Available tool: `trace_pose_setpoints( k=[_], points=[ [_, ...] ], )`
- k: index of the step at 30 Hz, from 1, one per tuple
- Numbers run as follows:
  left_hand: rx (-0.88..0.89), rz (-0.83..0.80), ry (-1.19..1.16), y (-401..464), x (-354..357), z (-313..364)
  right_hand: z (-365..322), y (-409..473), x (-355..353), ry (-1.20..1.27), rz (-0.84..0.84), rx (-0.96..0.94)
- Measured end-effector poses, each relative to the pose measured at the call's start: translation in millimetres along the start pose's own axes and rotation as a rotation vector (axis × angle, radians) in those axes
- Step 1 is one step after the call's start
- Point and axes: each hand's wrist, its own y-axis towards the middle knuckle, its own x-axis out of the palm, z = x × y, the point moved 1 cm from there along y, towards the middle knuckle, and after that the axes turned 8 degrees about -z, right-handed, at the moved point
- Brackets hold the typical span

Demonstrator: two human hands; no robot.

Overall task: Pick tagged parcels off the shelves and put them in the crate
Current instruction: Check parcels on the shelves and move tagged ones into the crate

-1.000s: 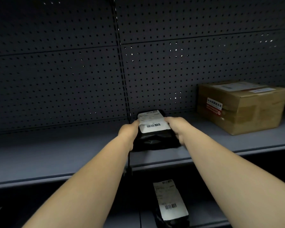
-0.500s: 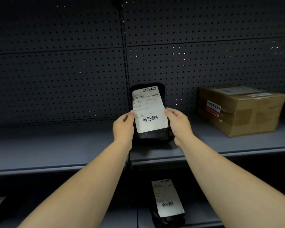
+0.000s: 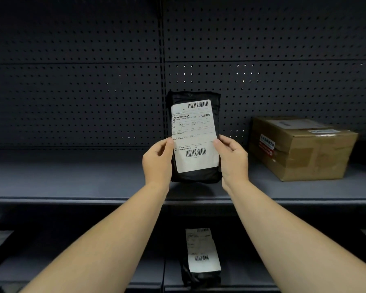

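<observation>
A black bagged parcel [image 3: 195, 136] with a white barcode label stands upright in front of me, lifted off the grey shelf [image 3: 72, 182]. My left hand [image 3: 157, 163] grips its lower left edge and my right hand [image 3: 234, 161] grips its lower right edge, thumbs on the label side. A second black parcel [image 3: 202, 252] with a white label lies on the shelf below. No crate is in view.
A brown cardboard box [image 3: 302, 149] with labels sits on the same shelf to the right. Dark pegboard panels [image 3: 72, 102] form the back wall. The lower shelf [image 3: 51, 269] is in shadow under my arms.
The parcel lay flat on the shelf a second ago; both hands have tipped it upright and raised it, label facing me, and brought it closer.
</observation>
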Motion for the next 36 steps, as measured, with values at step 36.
trace_pose_setpoints(
  k=[36],
  points=[
    [-0.543, -0.037, 0.149, 47, -3, -35, 33, 50, 0, -0.363, 0.033, 0.491]
  ],
)
